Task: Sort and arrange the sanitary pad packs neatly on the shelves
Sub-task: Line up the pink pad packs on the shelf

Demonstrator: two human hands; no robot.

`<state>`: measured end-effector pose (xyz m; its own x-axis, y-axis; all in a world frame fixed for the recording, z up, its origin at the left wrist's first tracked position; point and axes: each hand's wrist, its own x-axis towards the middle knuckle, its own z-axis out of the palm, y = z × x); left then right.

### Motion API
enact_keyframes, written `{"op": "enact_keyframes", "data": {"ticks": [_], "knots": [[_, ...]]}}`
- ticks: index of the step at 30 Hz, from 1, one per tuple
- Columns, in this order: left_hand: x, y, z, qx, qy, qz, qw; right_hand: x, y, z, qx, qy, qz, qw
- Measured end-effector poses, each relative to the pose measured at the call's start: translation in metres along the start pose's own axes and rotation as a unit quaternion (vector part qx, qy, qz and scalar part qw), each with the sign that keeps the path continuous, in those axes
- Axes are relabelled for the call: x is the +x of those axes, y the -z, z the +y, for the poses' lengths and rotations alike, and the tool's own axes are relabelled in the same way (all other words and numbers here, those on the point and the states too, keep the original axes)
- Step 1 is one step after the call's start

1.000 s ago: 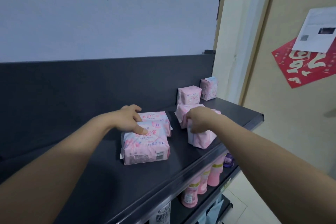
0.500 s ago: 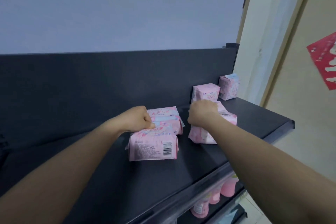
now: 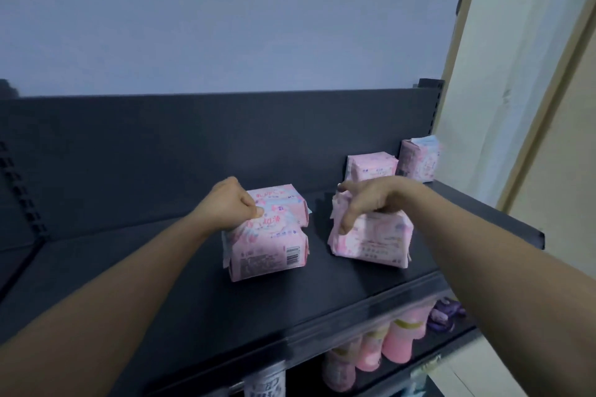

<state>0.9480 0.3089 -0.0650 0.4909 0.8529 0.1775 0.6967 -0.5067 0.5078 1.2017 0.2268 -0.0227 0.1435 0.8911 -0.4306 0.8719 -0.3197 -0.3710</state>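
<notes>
Dark grey top shelf (image 3: 161, 293) runs left to right, with a matching back panel (image 3: 161, 145) and a pale wall above it. Below its front edge is a lower shelf (image 3: 464, 332), holding a row of pink bottles (image 3: 400, 342) and something small and purple at the right end.

Five pink sanitary pad packs are on the top shelf. The front-left pack (image 3: 267, 255) stands on edge, barcode facing out, and touches the second pack (image 3: 287, 203) directly behind it. The right pack (image 3: 374, 243) is near the shelf's middle, apart from the left pair. The back pack (image 3: 371, 167) stands against the back panel, and the corner pack (image 3: 419, 161) is just beside it at the shelf's far right end.

Left hand (image 3: 229, 203) — fingers curled tight, gripping the top edge of the front-left pack. Right hand (image 3: 367, 200) — fingers hooked over the top of the right pack, thumb pressed down its near face, clamped on it. Whether that pack's base rests fully on the shelf, cannot tell.
</notes>
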Motion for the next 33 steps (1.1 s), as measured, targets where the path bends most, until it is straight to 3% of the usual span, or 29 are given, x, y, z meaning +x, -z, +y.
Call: {"op": "enact_keyframes", "data": {"ticks": [2,6,11,15,19,25,33], "knots": [[-0.002,-0.008,0.010,0.011,0.026,0.030,0.999,-0.005,0.009,0.019,-0.014,0.010,0.002,1.000],[0.002,-0.016,0.012,-0.078,0.143,0.021,0.986,0.000,0.000,0.046,-0.046,0.025,0.080,0.995],[0.002,-0.024,0.016,-0.008,0.200,0.048,0.979,-0.001,0.001,0.059,0.024,0.045,0.069,0.996],[0.002,-0.024,0.015,-0.016,0.263,0.050,0.963,0.001,0.006,0.074,0.104,0.058,0.055,0.991],[0.001,-0.025,0.019,0.026,0.255,0.075,0.964,0.010,0.001,0.072,0.148,0.049,0.089,0.984],[-0.009,-0.030,0.027,0.053,0.198,0.121,0.971,0.014,0.001,0.065,0.076,0.042,0.179,0.980],[-0.041,-0.026,0.036,0.055,0.180,0.177,0.966,0.010,-0.013,0.056,0.083,0.097,0.221,0.967]]}}
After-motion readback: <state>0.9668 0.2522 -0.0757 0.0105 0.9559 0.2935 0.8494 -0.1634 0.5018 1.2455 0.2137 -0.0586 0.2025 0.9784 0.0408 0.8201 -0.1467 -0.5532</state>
